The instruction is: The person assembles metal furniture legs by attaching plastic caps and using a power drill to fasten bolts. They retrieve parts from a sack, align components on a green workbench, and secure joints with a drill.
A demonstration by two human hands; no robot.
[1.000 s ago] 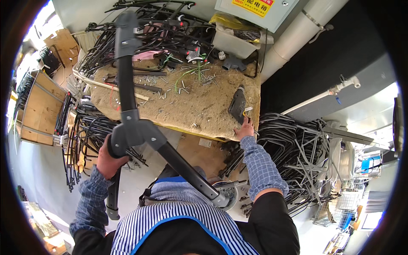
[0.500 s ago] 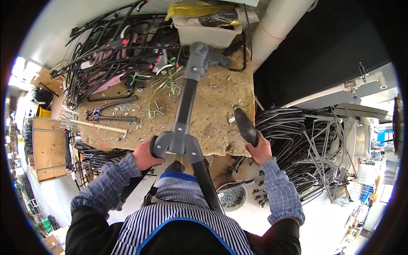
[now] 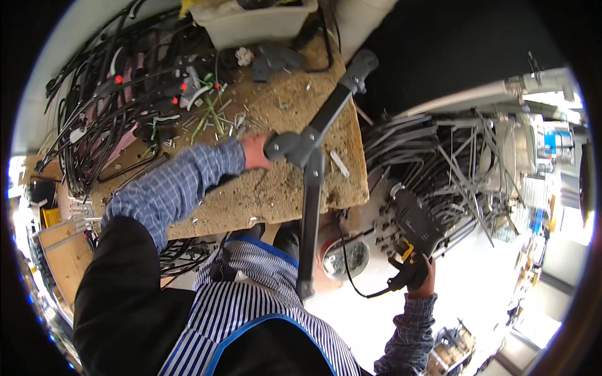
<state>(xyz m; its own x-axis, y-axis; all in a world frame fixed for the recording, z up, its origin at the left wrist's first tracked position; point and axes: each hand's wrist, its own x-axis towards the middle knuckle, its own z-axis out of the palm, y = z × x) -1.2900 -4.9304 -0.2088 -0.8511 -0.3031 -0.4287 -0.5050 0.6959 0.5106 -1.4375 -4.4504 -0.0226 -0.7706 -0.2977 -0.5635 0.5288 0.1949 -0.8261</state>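
A Y-shaped frame (image 3: 311, 182) of dark tubes and grey plastic joints slants across the bench, one end past its right edge and a long leg hanging toward my apron. My left hand (image 3: 256, 152) is closed on the joint at its left side, fingers mostly hidden behind the plastic. Off the bench to the lower right, my right hand (image 3: 427, 283) grips a corded power drill (image 3: 417, 219) by its handle. The drill has a dark body, a yellow trigger and a silver chuck pointing up and left. A small flat light-coloured piece (image 3: 339, 163) lies beside the frame.
Black bent tubes and cables (image 3: 81, 150) heap at the left, with scattered screws near green ties (image 3: 212, 116). A white bin (image 3: 251, 25) stands at the back. Stacked tubes (image 3: 414, 147) fill the right; a bucket of small parts (image 3: 345, 258) sits below the bench.
The frame has turned, its upper end swinging to the right. My left hand has moved over the bench, and my right hand has carried the drill off it, down and right.
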